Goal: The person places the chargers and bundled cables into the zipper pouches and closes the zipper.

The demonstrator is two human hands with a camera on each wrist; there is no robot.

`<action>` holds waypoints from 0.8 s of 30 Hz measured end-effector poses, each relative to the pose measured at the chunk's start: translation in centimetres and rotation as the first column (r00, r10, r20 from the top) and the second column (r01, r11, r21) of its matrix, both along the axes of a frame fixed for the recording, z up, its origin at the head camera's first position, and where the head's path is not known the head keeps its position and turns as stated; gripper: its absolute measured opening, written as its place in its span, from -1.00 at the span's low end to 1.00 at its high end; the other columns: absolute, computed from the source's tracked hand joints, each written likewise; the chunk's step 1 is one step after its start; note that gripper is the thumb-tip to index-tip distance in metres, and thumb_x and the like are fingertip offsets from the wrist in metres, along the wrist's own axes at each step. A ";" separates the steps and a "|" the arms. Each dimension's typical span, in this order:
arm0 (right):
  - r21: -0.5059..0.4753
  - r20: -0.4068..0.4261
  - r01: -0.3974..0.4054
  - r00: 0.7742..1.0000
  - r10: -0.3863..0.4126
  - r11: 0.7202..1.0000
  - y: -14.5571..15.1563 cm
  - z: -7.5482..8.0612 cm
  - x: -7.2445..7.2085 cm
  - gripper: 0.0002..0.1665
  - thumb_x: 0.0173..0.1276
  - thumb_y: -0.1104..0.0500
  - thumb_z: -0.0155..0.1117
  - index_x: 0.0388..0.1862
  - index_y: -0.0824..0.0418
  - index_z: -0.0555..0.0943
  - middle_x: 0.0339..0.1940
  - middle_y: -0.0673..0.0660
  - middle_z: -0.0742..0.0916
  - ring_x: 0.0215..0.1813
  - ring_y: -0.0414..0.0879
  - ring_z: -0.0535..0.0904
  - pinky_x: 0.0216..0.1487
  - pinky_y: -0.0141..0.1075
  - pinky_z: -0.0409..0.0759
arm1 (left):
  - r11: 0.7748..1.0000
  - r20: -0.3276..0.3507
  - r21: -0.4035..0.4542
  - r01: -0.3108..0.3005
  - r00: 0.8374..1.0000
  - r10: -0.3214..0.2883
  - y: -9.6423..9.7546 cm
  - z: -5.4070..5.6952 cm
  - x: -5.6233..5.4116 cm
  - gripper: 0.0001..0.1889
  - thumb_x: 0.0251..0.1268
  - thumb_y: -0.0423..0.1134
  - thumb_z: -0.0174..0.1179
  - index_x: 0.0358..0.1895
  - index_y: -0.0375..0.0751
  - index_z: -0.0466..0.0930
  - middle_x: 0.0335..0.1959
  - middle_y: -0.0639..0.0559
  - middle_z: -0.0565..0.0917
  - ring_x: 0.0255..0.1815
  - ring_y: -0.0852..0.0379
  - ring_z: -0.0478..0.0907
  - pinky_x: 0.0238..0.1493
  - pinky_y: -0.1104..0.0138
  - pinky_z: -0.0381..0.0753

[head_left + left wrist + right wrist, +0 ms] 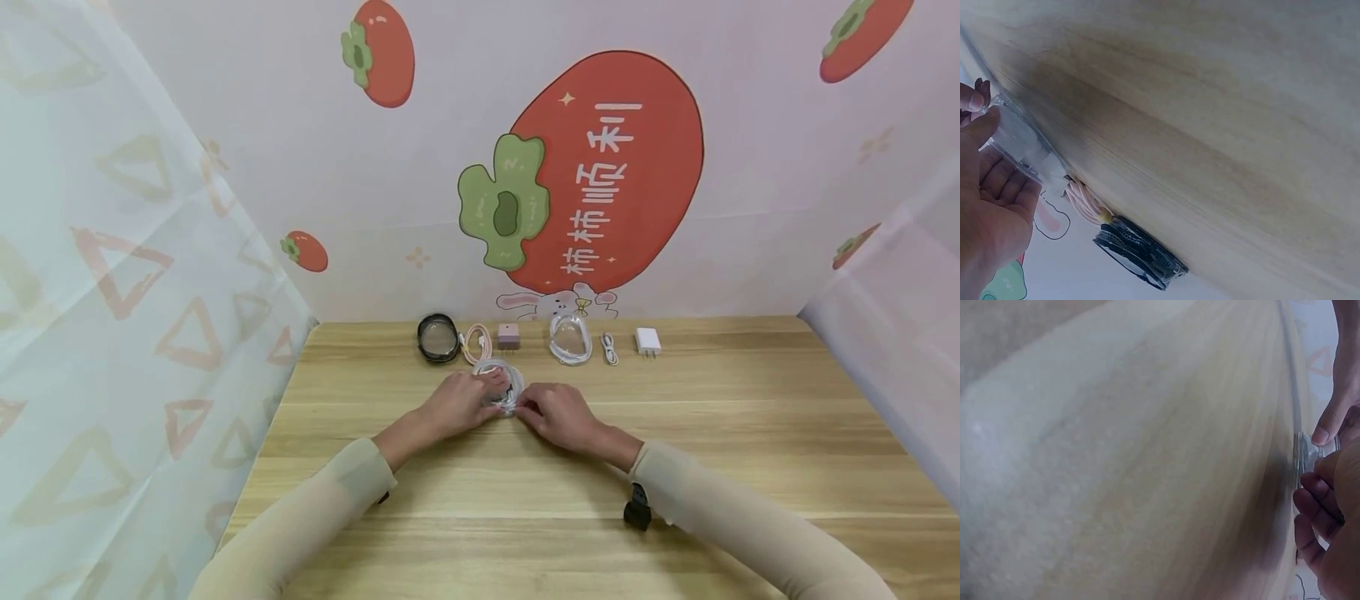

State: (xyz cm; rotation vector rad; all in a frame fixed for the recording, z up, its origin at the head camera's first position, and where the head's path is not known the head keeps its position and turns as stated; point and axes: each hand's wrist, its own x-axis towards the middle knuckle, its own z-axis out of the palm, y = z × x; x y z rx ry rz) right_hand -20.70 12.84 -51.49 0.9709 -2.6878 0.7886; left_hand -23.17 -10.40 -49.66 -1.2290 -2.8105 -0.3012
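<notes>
Both hands meet at a clear round pouch (516,380) near the table's middle. Its see-through wall (1019,137) stands tilted up in the left wrist view. My left hand (461,404) holds it from the left, fingers over its far side and thumb at the near edge. From the right, my right hand (562,414) pinches the pouch's near edge with thumb and forefinger, its other fingers curled. In the right wrist view the left thumb (1330,425) presses beside that pinch on the clear plastic (1305,453). The fingers hide much of the pouch's inside.
Along the back stand a black-rimmed round pouch (419,340), a pink coiled cable (487,340), a pink charger plug (508,335), another clear round pouch (555,346), a small pale cable (609,348) and a white charger plug (648,340). A printed cloth wall (420,208) rises behind.
</notes>
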 end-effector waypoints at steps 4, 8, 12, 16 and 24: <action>0.020 -0.016 0.008 1.000 -0.008 1.000 0.4 0.2 -0.1 -0.93 0.42 0.15 0.49 -0.25 0.13 0.79 -0.35 -0.07 0.80 -0.33 -0.28 0.66 -0.27 -0.27 0.67 | 1.000 0.005 -0.001 0.010 1.000 -0.010 0.2 0.2 0.0 -0.51 0.45 -0.04 0.39 0.35 -0.13 0.67 0.40 -0.10 0.63 0.15 -0.16 0.74 0.09 0.02 0.75; 0.009 -0.027 0.037 0.999 -0.037 0.999 1.1 0.0 -0.2 -0.94 0.40 0.19 0.51 -0.25 0.16 0.79 -0.34 -0.05 0.80 -0.33 -0.26 0.67 -0.27 -0.25 0.68 | 1.000 -0.001 -0.023 0.021 1.000 -0.021 0.3 0.4 -0.1 -0.54 0.46 -0.05 0.38 0.33 -0.14 0.69 0.38 -0.09 0.64 0.19 -0.14 0.73 0.09 0.02 0.75; 0.009 -0.019 0.053 0.998 -0.053 0.999 1.5 -0.1 -0.7 -0.93 0.42 0.19 0.49 -0.24 0.18 0.79 -0.32 -0.03 0.81 -0.32 -0.25 0.67 -0.25 -0.25 0.69 | 0.999 -0.022 -0.043 0.025 0.999 -0.026 0.3 0.5 -0.2 -0.55 0.46 -0.05 0.38 0.31 -0.14 0.71 0.37 -0.09 0.66 0.18 -0.12 0.73 0.07 0.03 0.75; 0.029 -0.004 0.072 0.997 -0.072 0.997 1.7 -0.2 -1.5 -0.94 0.42 0.20 0.48 -0.21 0.18 0.79 -0.32 -0.01 0.81 -0.33 -0.24 0.66 -0.25 -0.24 0.69 | 0.999 -0.032 -0.042 0.030 0.999 -0.031 0.1 0.3 -0.3 -0.54 0.45 -0.04 0.39 0.31 -0.13 0.71 0.37 -0.08 0.66 0.18 -0.12 0.74 0.06 0.03 0.76; 0.039 0.043 0.138 0.989 -0.140 0.990 1.6 -0.1 -3.4 -0.93 0.43 0.17 0.48 -0.25 0.16 0.77 -0.38 -0.03 0.75 -0.37 -0.23 0.58 -0.32 -0.23 0.62 | 0.999 0.018 -0.003 0.043 0.999 -0.043 -0.2 -0.3 -0.6 -0.51 0.44 -0.05 0.39 0.35 -0.11 0.67 0.40 -0.07 0.62 0.23 -0.12 0.71 0.15 0.04 0.73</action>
